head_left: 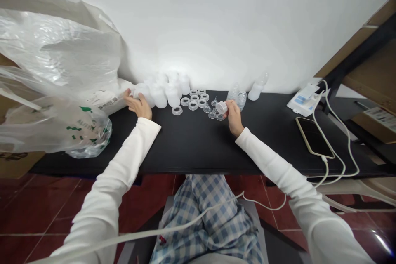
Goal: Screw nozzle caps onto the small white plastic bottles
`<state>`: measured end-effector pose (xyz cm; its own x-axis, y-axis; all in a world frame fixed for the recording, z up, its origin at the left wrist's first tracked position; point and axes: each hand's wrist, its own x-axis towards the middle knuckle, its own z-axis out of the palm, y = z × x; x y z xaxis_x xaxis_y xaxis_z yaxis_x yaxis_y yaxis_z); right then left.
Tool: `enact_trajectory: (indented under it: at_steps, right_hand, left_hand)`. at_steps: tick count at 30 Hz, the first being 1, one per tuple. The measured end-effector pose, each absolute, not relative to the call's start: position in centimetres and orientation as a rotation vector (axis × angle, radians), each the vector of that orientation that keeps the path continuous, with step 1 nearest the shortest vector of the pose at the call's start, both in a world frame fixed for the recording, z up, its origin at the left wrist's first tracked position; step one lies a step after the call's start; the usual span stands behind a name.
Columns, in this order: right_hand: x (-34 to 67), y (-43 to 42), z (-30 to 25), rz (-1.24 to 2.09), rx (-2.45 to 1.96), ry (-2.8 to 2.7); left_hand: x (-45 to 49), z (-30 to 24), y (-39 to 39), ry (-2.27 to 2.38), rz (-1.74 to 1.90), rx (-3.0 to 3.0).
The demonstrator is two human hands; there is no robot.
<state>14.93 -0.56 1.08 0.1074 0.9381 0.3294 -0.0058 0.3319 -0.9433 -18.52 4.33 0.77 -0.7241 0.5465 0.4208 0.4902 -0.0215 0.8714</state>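
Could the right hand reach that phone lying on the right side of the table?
Probably yes: only bare table lies between the right hand and the phone, though its fingers hold a small clear part.

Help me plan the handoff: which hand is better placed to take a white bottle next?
Left, probably. The left hand rests against the white bottles, while the right hand is farther off and holds a small cap.

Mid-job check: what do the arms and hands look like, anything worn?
Both arms are in plain white long sleeves, the left sleeve and the right sleeve, loose, wrinkled and ending at the wrists. The left hand and right hand are bare: no gloves, and no ring or watch that I can make out.
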Motion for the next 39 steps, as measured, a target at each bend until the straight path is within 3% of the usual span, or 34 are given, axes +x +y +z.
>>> enact_trajectory:
  at_steps: [10,16,20,25,31,39]
  right_hand:
    - [14.7,-0.9,2.4,1.342,-0.910,-0.995]
    - [14.3,-1.6,3.1,1.475,-0.809,-1.131]
    - [14.6,-1.2,2.6,1.265,-0.820,-1.259]
    - [15.3,-0.8,2.3,0.806,-0.830,-1.516]
    - [17.1,-0.5,3.2,0.372,-0.844,-1.904]
    - [17.5,-0.8,3.4,0.059,-0.710,-2.174]
  left_hand:
    - [-19.7,-0.4,5.0,2.016,1.613,1.318]
    - [-19.9,-0.1,4.5,2.156,1.958,1.453]
    - [-16.8,-0.5,3.6,1.879,2.046,2.057]
    - [-9.7,-0.9,2.3,1.333,1.486,2.842]
    - [-7.3,-0.5,2.2,1.205,1.456,2.980]
    - [-7.1,-0.2,2.0,1.055,1.486,3.071]
